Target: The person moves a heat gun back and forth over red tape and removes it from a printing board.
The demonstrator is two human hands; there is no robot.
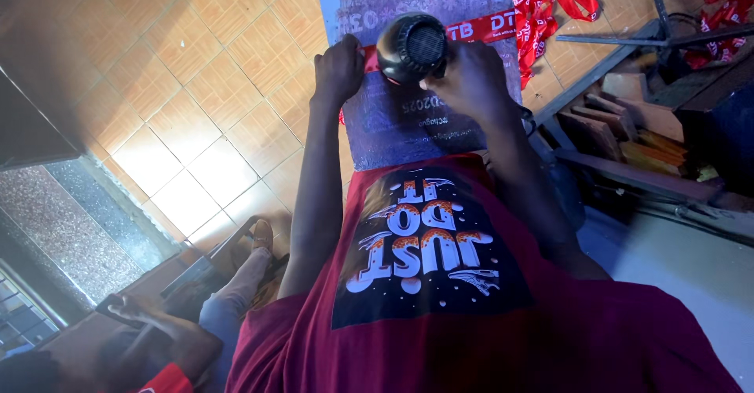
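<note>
— Right hand (471,79)?
— Wrapped round a black dryer (414,46), fingers clamped on its body, grille end facing up toward the camera.
— Left hand (339,69)?
— Pressed down on a red strap (479,29), fingers curled together on top, pinning it to the board (408,130). Whether anything is pinched underneath: cannot tell.
— Where does the dryer sit?
— Held over the strap, about mid-width of the board, between the two hands and close to both.
— Board edges?
— Long grey-purple slab running away from the body. Near edge right at the red shirt (471,330). Left edge just beside the left wrist, with open tiled floor (196,118) past it. Right edge just beyond the right knuckles.
— And the strap?
— Crosses the board side to side, white lettering on red, spilling off the right edge into a loose pile of straps (550,8) on the floor.
— Room to move?
— Plenty on the left: bare tiles in sun. Tight on the right: a metal frame (620,43) and stacked wood blocks (620,122) near the board.
— Anyone else?
— Another person's hand (137,308) and leg (243,275), low left, well apart from the board.
</note>
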